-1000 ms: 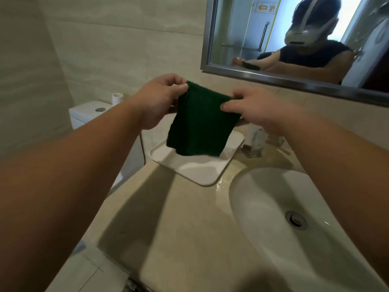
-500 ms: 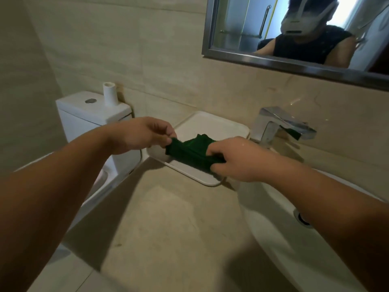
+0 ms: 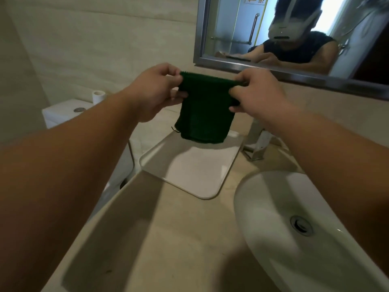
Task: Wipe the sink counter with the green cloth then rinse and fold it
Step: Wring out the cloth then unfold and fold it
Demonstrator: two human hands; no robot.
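Green cloth [image 3: 205, 110] hangs in the air above the far edge of the tray [image 3: 189, 169] — held up, clear of the counter [image 3: 160, 239]. Left hand [image 3: 153, 91] pinches the cloth's top left corner between thumb and fingers; right hand [image 3: 256, 91] pinches the top right corner the same way. Top edge is pulled taut between the two hands, the rest drooping down, doubled over. Tray is white, sits on the counter's back left part, its near corner close to the sink [image 3: 294, 218]. Sink lies at the counter's right side, drain [image 3: 301, 225] visible. Faucet [image 3: 259, 144] stands behind the sink, partly hidden by the right arm. Mirror [image 3: 294, 39] on the wall above.
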